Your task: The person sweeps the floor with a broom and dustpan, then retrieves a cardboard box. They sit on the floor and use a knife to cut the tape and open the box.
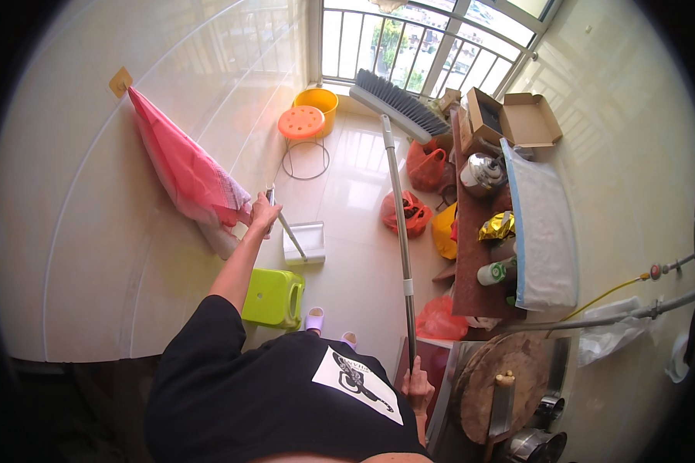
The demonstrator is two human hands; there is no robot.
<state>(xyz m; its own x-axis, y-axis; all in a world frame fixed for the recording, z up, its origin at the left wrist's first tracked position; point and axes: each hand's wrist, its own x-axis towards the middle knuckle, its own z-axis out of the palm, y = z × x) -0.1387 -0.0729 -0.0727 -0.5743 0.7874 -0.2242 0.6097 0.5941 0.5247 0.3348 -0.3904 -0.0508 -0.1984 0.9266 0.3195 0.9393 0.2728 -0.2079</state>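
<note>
My left hand (264, 214) is closed around the top of the long handle of a dustpan (313, 236). The pale grey pan rests on the tiled floor ahead of my feet. In my right hand (419, 386) is the lower end of a broom's metal pole (403, 231). The pole points away from me, and the grey broom head (399, 107) is at the far end, bristles up, in front of the window. A pink cloth (182, 168) hangs from a wall hook beside my left hand.
A green plastic stool (273, 299) stands near my left foot. Beyond are an orange stool (301, 122) and a yellow bucket (322, 104). Red plastic bags (405, 217) lie beside a cluttered brown shelf (474, 254) on the right. Round wooden boards and a cleaver (501, 408) are near my right arm.
</note>
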